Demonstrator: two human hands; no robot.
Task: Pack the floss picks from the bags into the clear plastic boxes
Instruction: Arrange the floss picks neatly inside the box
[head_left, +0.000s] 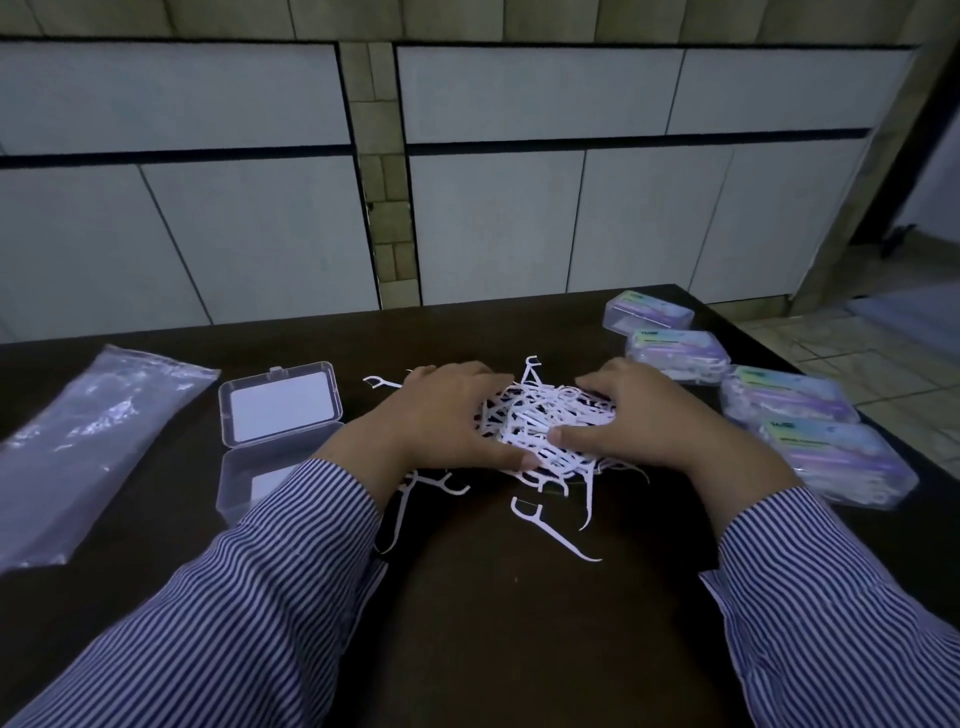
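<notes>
A loose pile of white floss picks (540, 421) lies in the middle of the dark table (493, 597). My left hand (441, 421) cups the pile's left side, and my right hand (639, 415) cups its right side, fingers curved around the heap. A few stray picks (550, 530) lie nearer to me. An open clear plastic box (280, 405) holding no picks sits left of the pile, lid hinged back. A flat clear plastic bag (88, 441) lies at the far left.
Several closed clear boxes filled with picks, with purple labels (789, 395), line the table's right edge. White cabinet doors (208, 208) stand behind the table. A tiled floor (857, 338) shows at the right.
</notes>
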